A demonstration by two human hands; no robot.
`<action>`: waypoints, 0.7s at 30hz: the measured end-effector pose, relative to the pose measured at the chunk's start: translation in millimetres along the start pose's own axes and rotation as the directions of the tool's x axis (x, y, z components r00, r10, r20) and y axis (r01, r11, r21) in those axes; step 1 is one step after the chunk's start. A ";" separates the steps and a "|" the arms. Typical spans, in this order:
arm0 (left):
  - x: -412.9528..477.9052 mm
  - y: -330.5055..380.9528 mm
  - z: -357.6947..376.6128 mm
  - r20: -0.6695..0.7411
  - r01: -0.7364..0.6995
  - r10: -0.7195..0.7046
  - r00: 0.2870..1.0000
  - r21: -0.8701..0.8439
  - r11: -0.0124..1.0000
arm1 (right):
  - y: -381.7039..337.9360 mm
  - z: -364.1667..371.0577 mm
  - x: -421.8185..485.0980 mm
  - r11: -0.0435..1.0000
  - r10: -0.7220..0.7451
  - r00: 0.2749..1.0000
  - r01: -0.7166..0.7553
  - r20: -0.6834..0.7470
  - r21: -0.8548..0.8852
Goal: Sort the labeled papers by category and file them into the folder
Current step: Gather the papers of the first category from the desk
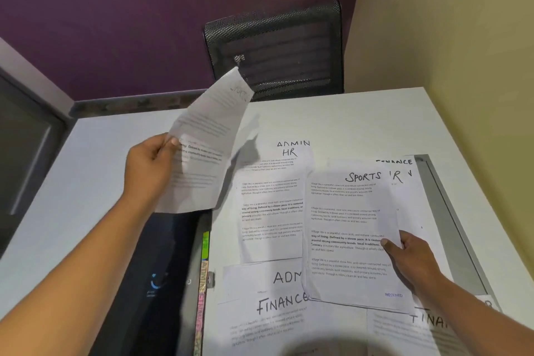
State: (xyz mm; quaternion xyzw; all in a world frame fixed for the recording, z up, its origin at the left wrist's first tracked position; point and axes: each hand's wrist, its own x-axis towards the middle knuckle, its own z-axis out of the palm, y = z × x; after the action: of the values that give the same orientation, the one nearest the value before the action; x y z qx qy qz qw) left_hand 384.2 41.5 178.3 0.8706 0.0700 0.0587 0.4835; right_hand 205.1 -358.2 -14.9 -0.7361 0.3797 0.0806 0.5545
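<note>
While the left hand (150,159) pinches the lifted sheet (202,153) by its left edge, thumb on the printed face, that paper curls up above the table (86,170), and the handwritten label near its top corner is too blurred to read. The right hand (410,257) grips the SPORTS sheet (349,225) at its right edge, thumb on top and the other fingers hidden beneath; this sheet lies over the spread of papers on the table's right half. Past its upper right corner two buried sheets (404,173) show only scraps of heading, one reading FINANCE with the first letters clipped, one a lone R. To the left lies the HR sheet (271,202), with the word ADMIN above it on a hidden sheet (293,143) of which little else shows. Nearer the camera, the ADM sheet (251,283) has the rest of its label covered by the SPORTS sheet, the FINANCE sheet (274,326) runs off the bottom edge, and the FINA sheet (404,335) is cut off by the right forearm.

A dark folder (167,254) lies under the left forearm at the table's near left, coloured index tabs (203,269) along its right edge, one reading ADMIN; whether any paper is inside cannot be seen. A grey strip (450,225) runs beside the papers on the right. Beyond the table stands a black mesh chair (277,46)
</note>
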 end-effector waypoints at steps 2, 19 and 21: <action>-21.4 17.9 -15.3 -0.063 -0.015 0.010 0.998 -0.078 0.997 | -8.4 -1.8 -7.3 0.997 0.036 0.999 -0.037 0.010 0.073; -307.7 1.9 17.3 0.283 0.483 -0.402 0.871 -0.347 0.804 | -45.5 -25.3 -205.4 0.971 -0.095 0.932 0.009 0.349 0.239; -318.4 -2.3 10.5 0.114 0.367 -0.349 0.930 -0.252 0.896 | -37.5 -30.2 -222.1 0.945 -0.091 0.896 -0.060 0.435 0.322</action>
State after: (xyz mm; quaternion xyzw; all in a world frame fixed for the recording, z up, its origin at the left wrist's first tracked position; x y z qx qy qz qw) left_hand 72.7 -23.0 159.8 0.7706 0.2041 -0.0511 0.6016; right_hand 65.1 -276.7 144.5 -0.5990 0.2453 0.1777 0.7412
